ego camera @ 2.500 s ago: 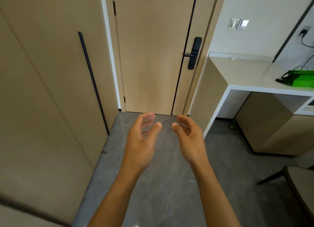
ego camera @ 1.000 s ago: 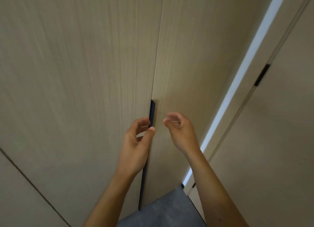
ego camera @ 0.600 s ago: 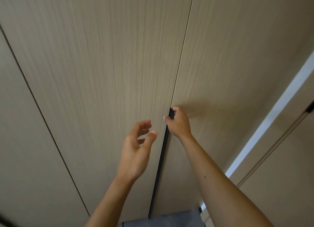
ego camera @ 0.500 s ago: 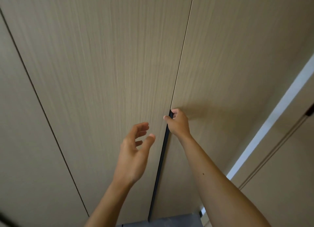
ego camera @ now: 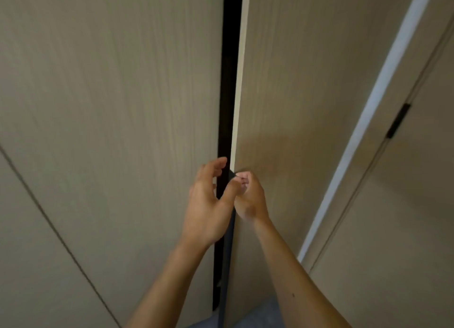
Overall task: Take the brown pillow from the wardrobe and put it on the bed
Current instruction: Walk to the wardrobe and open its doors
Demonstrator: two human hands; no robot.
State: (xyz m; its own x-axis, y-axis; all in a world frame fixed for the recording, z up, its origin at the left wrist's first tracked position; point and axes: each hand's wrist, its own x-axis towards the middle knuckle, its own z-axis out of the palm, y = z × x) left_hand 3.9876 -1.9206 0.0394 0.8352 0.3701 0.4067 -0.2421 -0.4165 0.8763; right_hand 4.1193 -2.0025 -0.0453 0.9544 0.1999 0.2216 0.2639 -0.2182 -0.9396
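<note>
Matte wood-grain wardrobe door (ego camera: 294, 82) ajar, right hand (ego camera: 249, 196) seemingly gripping edge.

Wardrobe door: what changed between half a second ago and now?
The right wardrobe door has swung open a little toward the person, leaving a dark gap where it met the left door. The right hand keeps its fingers hooked on the black handle strip. The left hand has moved right, up to the gap, open and holding nothing. The left door stayed shut; no pillow is visible yet.
</note>
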